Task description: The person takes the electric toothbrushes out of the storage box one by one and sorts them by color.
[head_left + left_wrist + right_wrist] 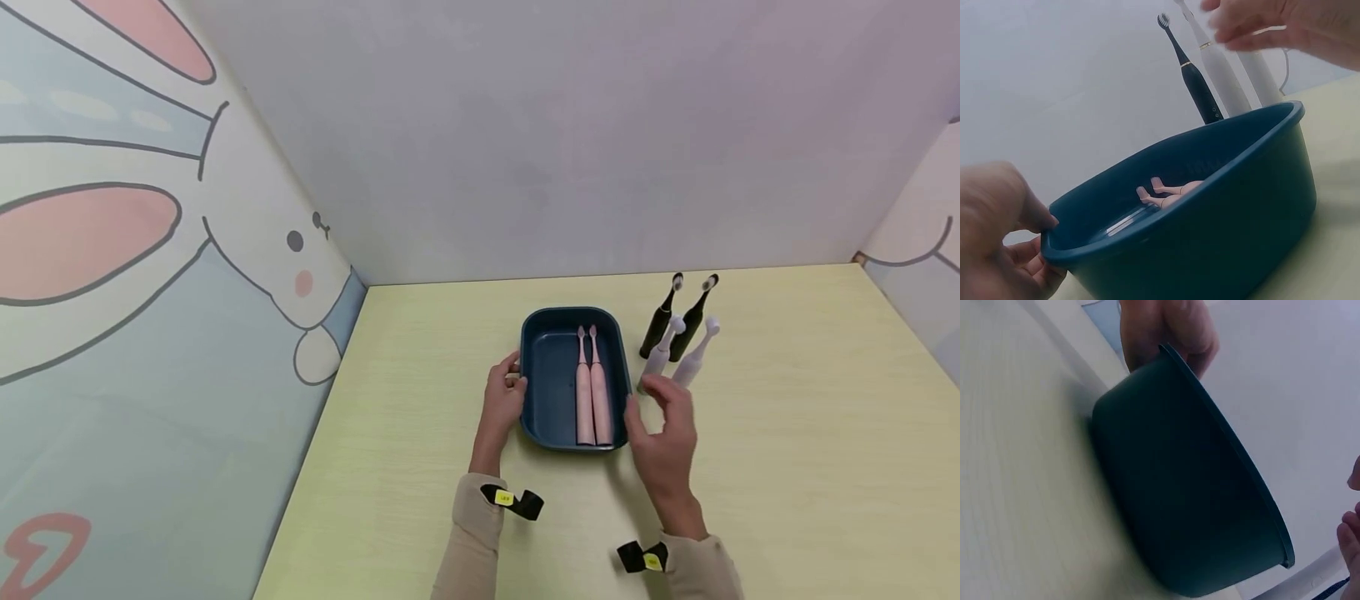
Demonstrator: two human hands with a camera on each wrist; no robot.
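The fingers of the left hand pinch the rim of the dark blue basin at its left side: the thumb lies over the inner edge and the other fingers bear against the outside. The right hand is beside the right side of the basin, with its fingers loosely curved, a gap between thumb and index finger, and nothing visible in its hold. In the left wrist view it appears above the basin rim, apart from it.

The basin sits on the desk, between the two hands. Two pink toothbrushes lie side by side in its right half, heads toward the far end.

To the right of the basin, two pale toothbrushes stand upright on the desk, their lower parts partly hidden by the right hand. Contact between that hand and these units cannot be determined. Two black toothbrushes stand upright directly behind the pale pair. Each beige sleeve carries a black strap with a yellow label.
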